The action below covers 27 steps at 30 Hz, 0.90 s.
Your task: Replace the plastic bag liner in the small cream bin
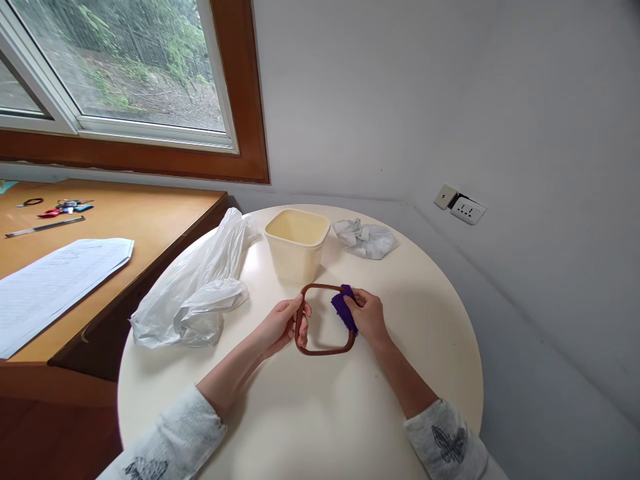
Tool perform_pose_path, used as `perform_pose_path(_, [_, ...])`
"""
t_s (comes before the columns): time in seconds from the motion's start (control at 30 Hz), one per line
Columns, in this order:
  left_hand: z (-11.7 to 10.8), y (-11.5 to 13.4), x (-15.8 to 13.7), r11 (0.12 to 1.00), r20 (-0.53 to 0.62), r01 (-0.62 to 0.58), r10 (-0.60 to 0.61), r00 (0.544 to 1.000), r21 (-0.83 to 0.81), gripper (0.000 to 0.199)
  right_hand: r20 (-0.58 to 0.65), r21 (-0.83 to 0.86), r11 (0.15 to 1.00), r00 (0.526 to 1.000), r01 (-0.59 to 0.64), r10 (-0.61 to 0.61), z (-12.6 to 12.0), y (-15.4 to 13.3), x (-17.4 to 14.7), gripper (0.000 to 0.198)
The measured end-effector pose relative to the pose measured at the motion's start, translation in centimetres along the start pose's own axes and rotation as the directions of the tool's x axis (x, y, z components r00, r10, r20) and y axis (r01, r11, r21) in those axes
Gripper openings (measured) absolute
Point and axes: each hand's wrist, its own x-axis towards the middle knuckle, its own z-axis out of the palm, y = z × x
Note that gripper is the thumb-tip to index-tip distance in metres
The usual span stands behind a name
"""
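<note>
A brown square frame with rounded corners, like a bin's rim ring [325, 352], is held up over the round table. My left hand [283, 325] grips its left side, thumb in front and fingers curled behind. On the opposite side, my right hand [369, 317] pinches a purple cloth [344, 311] folded around the frame's right bar. The cloth hides most of that bar. Just beyond the frame stands a cream plastic bin [295, 257], upright, with its open top facing up.
A white plastic bag [200, 293] lies left of the bin, and a knotted bag [367, 239] sits to its right on the round table [310, 420]. The wooden desk [165, 213] at left carries papers [60, 287], keys [67, 205] and a pen [45, 227]. A wall socket [468, 209] is at right.
</note>
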Motion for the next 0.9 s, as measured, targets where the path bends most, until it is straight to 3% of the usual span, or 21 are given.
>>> perform_pose_path(0.17, [-0.2,0.1,0.1,0.984,-0.059,-0.095,0.087,0.994,-0.152,0.033,-0.004,0.109,0.993,0.999,-0.048,0.048,0.1,-0.6,0.0,0.021])
perform_pose_path(0.3, [0.8,0.0,-0.2,0.954,0.059,-0.2,0.218,0.974,-0.224,0.044,-0.026,0.219,0.969,0.992,-0.116,0.124,-0.4,-0.5,0.5,0.024])
perform_pose_path(0.43, [2.0,-0.6,-0.3,0.971,0.169,-0.24,0.236,0.957,0.003,0.05,-0.056,0.296,0.944,0.984,-0.144,0.167,-0.3,-0.1,0.5,0.025])
perform_pose_path(0.63, [3.0,-2.2,0.1,0.878,0.141,-0.263,0.225,0.964,0.4,0.028,-0.038,0.356,0.921,0.983,-0.156,0.181,0.8,0.1,0.1,0.025])
perform_pose_path(0.9, [2.5,-1.5,-0.2,0.887,0.02,-0.3,0.313,0.95,0.351,0.03,-0.039,0.325,0.938,0.989,-0.122,0.142,0.8,0.0,-0.1,0.023])
